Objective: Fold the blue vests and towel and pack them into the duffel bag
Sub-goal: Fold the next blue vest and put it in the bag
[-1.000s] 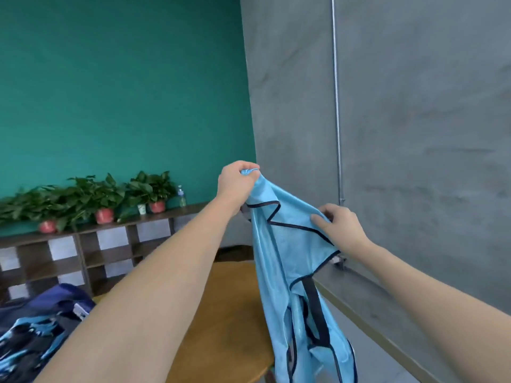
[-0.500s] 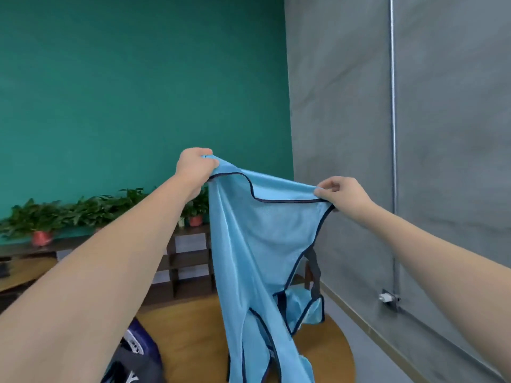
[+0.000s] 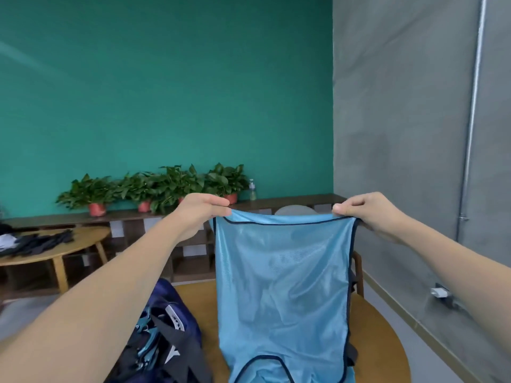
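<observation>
1. Head view is showing a blue vest (image 3: 282, 275) hanging in the air between both hands, over the round wooden worktop (image 3: 381, 338).
2. Left hand (image 3: 200, 214) is pinching one top corner of the vest's straight bound edge; right hand (image 3: 367, 214) is pinching the other corner. Each grip is closed on fabric, thumb over fingers.
3. That edge is stretching level between the two grips, and the vest's long axis is dropping straight down from it. Both hands are standing at equal height, so neither is nearer the cloth. A curved opening is showing at the bottom; the lowest part is running out of frame, so contact with the worktop cannot be told.
4. Judgement: the vest is being spread flat for folding; the coming move is likely depending on lowering it onto bare worktop under and right of the cloth.
5. Duffel bag (image 3: 168, 338), dark blue, is sitting at the worktop's left side, just beside the hanging vest, with blue cloth inside. No towel can be picked out.
6. Room: a green wall (image 3: 166, 92) is backing a shelf carrying potted plants (image 3: 154, 189); a grey wall is standing right; a second table (image 3: 55, 250) holding dark clothing is standing well apart, left.
</observation>
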A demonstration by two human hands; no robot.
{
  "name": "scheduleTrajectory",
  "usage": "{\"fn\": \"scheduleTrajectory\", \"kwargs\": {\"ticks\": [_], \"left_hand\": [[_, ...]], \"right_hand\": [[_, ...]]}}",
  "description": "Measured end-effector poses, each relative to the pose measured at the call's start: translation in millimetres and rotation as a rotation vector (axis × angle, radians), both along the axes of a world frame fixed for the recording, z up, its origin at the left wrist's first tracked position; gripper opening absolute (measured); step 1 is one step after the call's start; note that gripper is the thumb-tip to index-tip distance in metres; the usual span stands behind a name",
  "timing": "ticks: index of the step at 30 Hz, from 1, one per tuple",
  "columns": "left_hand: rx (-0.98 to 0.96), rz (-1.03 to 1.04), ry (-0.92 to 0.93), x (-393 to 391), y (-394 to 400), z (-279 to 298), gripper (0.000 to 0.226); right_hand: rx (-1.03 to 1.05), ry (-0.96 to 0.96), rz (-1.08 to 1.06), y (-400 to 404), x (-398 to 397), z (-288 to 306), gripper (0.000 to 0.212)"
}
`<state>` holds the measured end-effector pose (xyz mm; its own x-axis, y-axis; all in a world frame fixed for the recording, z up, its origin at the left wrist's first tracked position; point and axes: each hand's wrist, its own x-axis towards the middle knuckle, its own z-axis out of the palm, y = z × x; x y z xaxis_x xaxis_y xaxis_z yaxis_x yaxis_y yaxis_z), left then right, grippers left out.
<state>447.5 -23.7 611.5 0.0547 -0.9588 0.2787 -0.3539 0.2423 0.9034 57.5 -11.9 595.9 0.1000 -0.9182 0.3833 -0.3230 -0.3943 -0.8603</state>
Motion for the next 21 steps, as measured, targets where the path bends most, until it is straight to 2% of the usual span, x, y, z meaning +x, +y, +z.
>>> {"fn": "scheduleTrajectory", "kwargs": {"ticks": [3, 5, 8, 13, 17, 21], "left_hand": [[0.012, -0.041, -0.208, 9, 12, -5, 0.043], [-0.012, 0.005, -0.413, 10, 19, -6, 0.049], [-0.142, 0.127, -0.676, 8, 27, -12, 0.037], [-0.406, 0.261, -0.613, -5, 51, -11, 0.012], [-0.410, 0.260, -0.593, -3, 68, -9, 0.012], [-0.352, 0.240, -0.549, 1, 97, -12, 0.005]], "right_hand": [[0.006, 0.075, 0.015, 6, 4, -4, 0.018], [-0.021, 0.236, -0.019, 13, 7, -5, 0.017], [-0.062, 0.425, -0.118, 21, 13, -9, 0.020], [-0.246, 0.409, -0.275, 31, 16, -19, 0.016], [-0.256, 0.428, -0.356, 48, 13, -22, 0.023], [-0.142, 0.411, -0.342, 78, 10, -17, 0.020]]}}
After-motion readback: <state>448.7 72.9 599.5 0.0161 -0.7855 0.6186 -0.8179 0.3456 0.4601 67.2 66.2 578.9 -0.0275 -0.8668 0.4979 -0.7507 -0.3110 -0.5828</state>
